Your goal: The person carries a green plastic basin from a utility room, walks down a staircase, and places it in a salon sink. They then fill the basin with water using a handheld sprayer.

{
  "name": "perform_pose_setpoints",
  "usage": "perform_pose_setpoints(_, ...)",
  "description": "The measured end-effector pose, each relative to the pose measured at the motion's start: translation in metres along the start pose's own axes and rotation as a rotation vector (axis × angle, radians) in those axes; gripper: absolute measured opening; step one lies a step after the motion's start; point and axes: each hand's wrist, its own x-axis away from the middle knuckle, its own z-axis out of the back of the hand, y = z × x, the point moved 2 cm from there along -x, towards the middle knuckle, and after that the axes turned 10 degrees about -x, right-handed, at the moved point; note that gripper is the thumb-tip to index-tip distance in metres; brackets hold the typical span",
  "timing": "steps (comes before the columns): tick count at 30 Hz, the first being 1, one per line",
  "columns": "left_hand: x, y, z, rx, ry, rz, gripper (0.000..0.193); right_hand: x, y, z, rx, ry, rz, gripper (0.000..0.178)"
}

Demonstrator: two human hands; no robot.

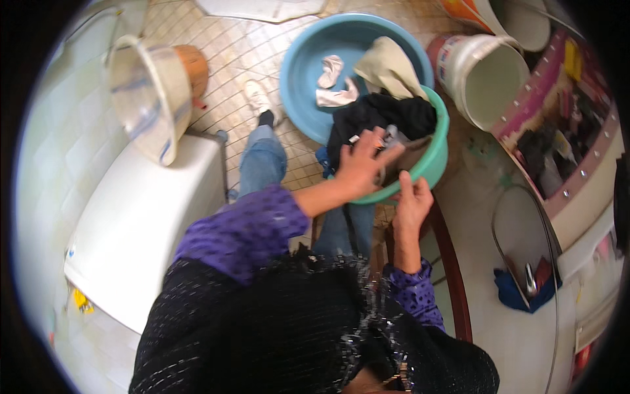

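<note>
Here's the left hand (361, 169), fingers spread and apart, over the near left side of the green basin (438, 154), with the black clothes (387, 115) lying just beyond its fingertips, stretched mostly left to right. The right hand (413, 202) is at the near rim (whether it's clamped there, I can't tell), farther from that dark heap than the left.

Beige tiled floor (226, 46), pale wall (49, 164)

green basin (438, 148), black garment (394, 111), blue tub (305, 85), beige cloth (388, 64), dark-spotted purple sleeves (243, 226), white bucket (495, 85)
</note>
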Motion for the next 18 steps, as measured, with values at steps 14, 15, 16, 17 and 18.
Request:
perform_pose_setpoints(14, -0.034, -0.048, 0.065, 0.296, 0.12, -0.055, 0.034, 0.001, 0.005, 0.062, -0.07, 0.247, -0.016, 0.028)
perform_pose_setpoints(15, -0.029, -0.061, 0.081, 0.3, 0.148, -0.027, 0.033, -0.003, 0.006, 0.063, -0.045, 0.24, 0.012, 0.028)
perform_pose_setpoints(16, -0.024, -0.077, 0.096, 0.354, 0.171, 0.068, 0.031, -0.006, 0.007, 0.064, -0.04, 0.276, 0.021, 0.029)
perform_pose_setpoints(17, -0.021, -0.092, 0.108, 0.283, 0.195, 0.139, 0.031, -0.008, 0.007, 0.064, -0.032, 0.229, 0.043, 0.03)
perform_pose_setpoints(18, -0.02, -0.106, 0.117, 0.214, 0.249, 0.219, 0.032, -0.009, 0.006, 0.063, -0.062, 0.179, 0.046, 0.031)
